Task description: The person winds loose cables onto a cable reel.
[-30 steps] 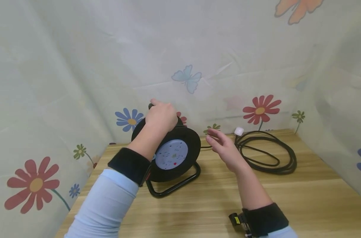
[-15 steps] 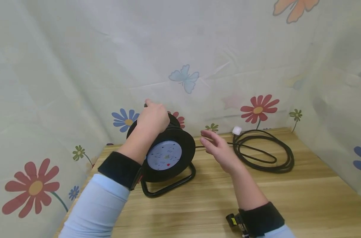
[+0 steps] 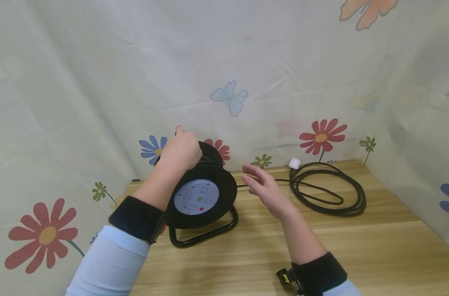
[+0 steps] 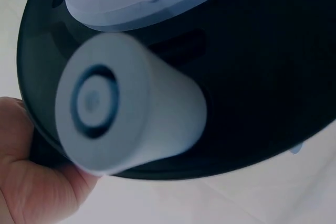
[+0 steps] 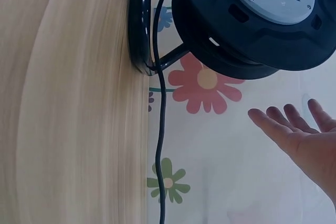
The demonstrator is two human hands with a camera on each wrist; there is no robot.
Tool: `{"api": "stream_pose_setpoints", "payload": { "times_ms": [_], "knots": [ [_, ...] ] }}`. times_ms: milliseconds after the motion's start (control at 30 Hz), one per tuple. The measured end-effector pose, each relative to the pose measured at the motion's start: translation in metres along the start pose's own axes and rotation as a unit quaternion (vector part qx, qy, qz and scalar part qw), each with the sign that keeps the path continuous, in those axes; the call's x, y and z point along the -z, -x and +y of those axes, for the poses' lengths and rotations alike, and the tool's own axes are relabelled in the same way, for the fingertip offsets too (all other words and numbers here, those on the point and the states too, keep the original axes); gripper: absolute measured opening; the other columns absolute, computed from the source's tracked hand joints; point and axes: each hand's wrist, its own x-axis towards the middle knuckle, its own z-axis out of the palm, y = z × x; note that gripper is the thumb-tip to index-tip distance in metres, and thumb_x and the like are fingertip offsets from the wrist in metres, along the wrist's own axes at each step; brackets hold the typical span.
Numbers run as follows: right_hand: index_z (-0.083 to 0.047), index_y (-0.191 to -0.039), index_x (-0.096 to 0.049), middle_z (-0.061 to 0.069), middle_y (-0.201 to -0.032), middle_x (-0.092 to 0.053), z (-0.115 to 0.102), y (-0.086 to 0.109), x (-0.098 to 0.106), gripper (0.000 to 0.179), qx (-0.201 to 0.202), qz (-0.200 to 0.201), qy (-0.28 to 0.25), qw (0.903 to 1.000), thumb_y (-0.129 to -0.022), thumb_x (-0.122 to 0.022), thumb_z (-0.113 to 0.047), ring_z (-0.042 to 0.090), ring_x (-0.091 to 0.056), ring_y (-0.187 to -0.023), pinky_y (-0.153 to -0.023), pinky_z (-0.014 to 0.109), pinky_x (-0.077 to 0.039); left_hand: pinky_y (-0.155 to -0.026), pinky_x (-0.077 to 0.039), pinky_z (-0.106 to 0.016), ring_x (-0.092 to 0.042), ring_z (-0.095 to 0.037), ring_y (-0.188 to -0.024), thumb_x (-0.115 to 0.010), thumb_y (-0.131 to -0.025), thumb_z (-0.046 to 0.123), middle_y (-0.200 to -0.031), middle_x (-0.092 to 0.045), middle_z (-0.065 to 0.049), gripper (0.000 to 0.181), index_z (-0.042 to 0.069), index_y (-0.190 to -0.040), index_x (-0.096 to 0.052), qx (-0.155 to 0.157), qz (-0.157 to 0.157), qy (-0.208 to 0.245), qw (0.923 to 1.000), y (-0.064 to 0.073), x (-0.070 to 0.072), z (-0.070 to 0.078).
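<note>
Left hand (image 3: pixel 181 150) grips the top of the black cable reel (image 3: pixel 203 195), which stands upright on its metal stand on the table (image 3: pixel 357 246). Just right of the reel, the right hand (image 3: pixel 263 189) hovers, fingers spread and holding nothing, above the cord. Further right of the reel lies the coiled black cable (image 3: pixel 329 189) with its white plug (image 3: pixel 294 163).

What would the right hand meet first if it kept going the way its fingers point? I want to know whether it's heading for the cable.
Probably the reel; right hand points there, beside the cable. Depth unclear.
</note>
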Motion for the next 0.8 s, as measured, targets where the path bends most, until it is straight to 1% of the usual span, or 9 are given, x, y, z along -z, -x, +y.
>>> {"api": "stream_pose_setpoints", "payload": {
  "times_ms": [100,200,300,433,567,667,733,800],
  "knots": [
    [-0.010,-0.139,-0.044,0.004,-0.141,-0.043,0.001,0.001,-0.006,0.054,0.004,-0.001,-0.002,1.0000,-0.096,-0.056,-0.040,0.019,-0.043,-0.123,-0.097,0.051,-0.040,-0.080,-0.049,-0.053,-0.055,-0.045,-0.096,-0.041,-0.093,0.013,-0.149,-0.019,-0.031,0.036,-0.005,-0.118,-0.060,0.009,0.006,0.016,0.9998,0.007,-0.001,-0.006],
    [-0.010,-0.139,-0.044,0.004,-0.140,-0.044,0.003,0.003,-0.013,0.054,0.011,-0.007,-0.006,0.9999,-0.096,-0.057,-0.040,0.019,-0.044,-0.123,-0.096,0.051,-0.041,-0.085,-0.046,-0.057,-0.050,-0.047,-0.104,-0.041,-0.093,0.014,-0.151,-0.017,-0.027,0.039,-0.005,-0.124,-0.056,0.021,0.007,0.027,0.9994,0.012,-0.002,-0.011],
    [-0.010,-0.138,-0.045,0.004,-0.140,-0.045,0.005,0.004,-0.020,0.054,0.015,-0.012,-0.010,0.9998,-0.096,-0.057,-0.041,0.018,-0.044,-0.123,-0.096,0.050,-0.041,-0.088,-0.044,-0.058,-0.048,-0.047,-0.107,-0.040,-0.094,0.014,-0.152,-0.016,-0.025,0.042,-0.006,-0.128,-0.052,0.024,0.004,0.026,0.9994,0.018,-0.003,-0.015],
    [-0.010,-0.138,-0.045,0.004,-0.139,-0.045,0.007,0.003,-0.027,0.054,0.015,-0.015,-0.017,0.9996,-0.095,-0.057,-0.041,0.018,-0.043,-0.123,-0.095,0.050,-0.042,-0.093,-0.042,-0.055,-0.048,-0.046,-0.111,-0.038,-0.094,0.012,-0.153,-0.015,-0.025,0.043,-0.009,-0.129,-0.050,0.018,0.000,0.022,0.9996,0.021,-0.001,-0.022],
    [-0.010,-0.138,-0.045,0.005,-0.139,-0.045,0.007,0.004,-0.034,0.054,0.020,-0.018,-0.027,0.9993,-0.096,-0.057,-0.041,0.019,-0.042,-0.124,-0.095,0.050,-0.042,-0.099,-0.035,-0.055,-0.037,-0.046,-0.123,-0.035,-0.094,0.010,-0.154,-0.013,-0.024,0.044,-0.009,-0.130,-0.051,0.014,-0.004,0.026,0.9996,0.024,0.000,-0.028],
    [-0.009,-0.139,-0.044,0.005,-0.139,-0.046,0.007,0.003,-0.038,0.054,0.022,-0.021,-0.031,0.9990,-0.096,-0.057,-0.040,0.019,-0.042,-0.124,-0.094,0.051,-0.042,-0.103,-0.030,-0.055,-0.032,-0.046,-0.127,-0.033,-0.093,0.009,-0.154,-0.014,-0.022,0.044,-0.009,-0.127,-0.053,0.016,0.000,0.032,0.9994,0.027,0.001,-0.031],
    [-0.009,-0.139,-0.044,0.004,-0.139,-0.046,0.008,0.003,-0.041,0.055,0.020,-0.024,-0.032,0.9990,-0.096,-0.057,-0.040,0.018,-0.042,-0.124,-0.095,0.051,-0.042,-0.102,-0.031,-0.056,-0.033,-0.047,-0.126,-0.032,-0.093,0.010,-0.154,-0.015,-0.021,0.044,-0.009,-0.126,-0.054,0.015,0.004,0.034,0.9993,0.030,0.000,-0.033],
    [-0.009,-0.139,-0.044,0.004,-0.138,-0.046,0.008,0.002,-0.044,0.055,0.018,-0.029,-0.032,0.9989,-0.096,-0.056,-0.041,0.017,-0.042,-0.124,-0.095,0.051,-0.042,-0.100,-0.034,-0.056,-0.036,-0.048,-0.123,-0.032,-0.093,0.009,-0.154,-0.015,-0.020,0.044,-0.008,-0.125,-0.056,0.015,0.008,0.034,0.9993,0.032,-0.001,-0.035]
  ]
}}
